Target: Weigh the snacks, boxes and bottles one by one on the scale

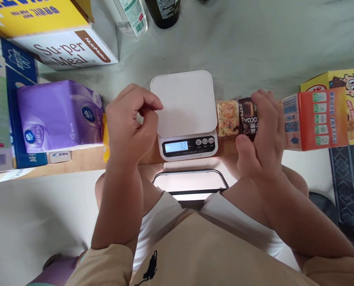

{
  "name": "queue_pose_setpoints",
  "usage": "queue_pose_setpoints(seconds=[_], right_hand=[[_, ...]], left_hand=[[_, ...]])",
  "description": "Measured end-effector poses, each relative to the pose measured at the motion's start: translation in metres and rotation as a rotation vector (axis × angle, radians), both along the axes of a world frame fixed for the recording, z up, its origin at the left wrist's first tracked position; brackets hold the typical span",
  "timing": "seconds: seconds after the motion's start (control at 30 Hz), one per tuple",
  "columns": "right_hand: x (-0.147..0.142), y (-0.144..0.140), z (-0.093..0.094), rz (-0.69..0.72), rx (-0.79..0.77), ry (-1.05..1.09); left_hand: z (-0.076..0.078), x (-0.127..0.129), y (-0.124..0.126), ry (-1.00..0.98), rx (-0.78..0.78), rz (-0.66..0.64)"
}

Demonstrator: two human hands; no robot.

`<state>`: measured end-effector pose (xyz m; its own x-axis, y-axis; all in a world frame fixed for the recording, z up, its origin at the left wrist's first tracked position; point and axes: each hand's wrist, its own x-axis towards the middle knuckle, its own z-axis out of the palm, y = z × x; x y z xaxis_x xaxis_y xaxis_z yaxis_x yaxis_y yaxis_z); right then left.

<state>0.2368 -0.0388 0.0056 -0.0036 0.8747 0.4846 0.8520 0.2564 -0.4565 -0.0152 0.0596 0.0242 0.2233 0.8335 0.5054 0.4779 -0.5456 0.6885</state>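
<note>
From the head camera, a white kitchen scale [185, 104] is sitting at the table edge, its plate bare and its lit display showing digits. Just to the left of the scale, the left hand [131, 123] is hovering with its fingers curled loosely inward, thumb and fingertips pinched together beside the plate's corner; whether anything small is caught between them cannot be told. Just to the right of the scale, the right hand [262, 131] is lying flat, fingers together, pressing down over a dark cocoa snack packet [247, 119], which is lying on the table touching a yellow snack packet [227, 118] that is resting against the scale's right side. Farther right of the scale an orange carton [314, 119] is lying on its side. To the left of the scale a purple tissue pack [59, 115] is sitting, with a white Super Meal box [66, 49] behind it.
</note>
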Motion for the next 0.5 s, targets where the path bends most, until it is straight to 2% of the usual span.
queue_pose_setpoints(seconds=[0.07, 0.1, 0.17, 0.2, 0.27, 0.37, 0.43, 0.5], right_hand=[[-0.012, 0.0, 0.003, 0.235, 0.226, 0.095], [-0.02, 0.0, 0.004, 0.344, 0.29, 0.124], [-0.038, -0.001, 0.007, 0.494, 0.325, 0.151], [-0.047, -0.002, 0.008, 0.527, 0.32, 0.163], [-0.064, -0.004, 0.009, 0.532, 0.295, 0.178], [-0.079, -0.004, 0.009, 0.424, 0.181, 0.144], [-0.086, -0.002, 0.007, 0.347, 0.123, 0.107], [-0.09, 0.0, 0.005, 0.306, 0.12, 0.096]], left_hand=[[0.003, -0.004, 0.001, 0.021, 0.01, 0.07], [0.006, -0.006, 0.001, 0.058, -0.019, 0.132], [0.015, -0.009, -0.001, 0.177, -0.15, 0.291], [0.02, -0.01, -0.003, 0.251, -0.256, 0.361], [0.03, -0.011, -0.007, 0.399, -0.497, 0.435], [0.035, -0.014, -0.014, 0.545, -0.769, 0.381], [0.033, -0.018, -0.018, 0.579, -0.808, 0.322], [0.03, -0.023, -0.021, 0.58, -0.781, 0.291]])
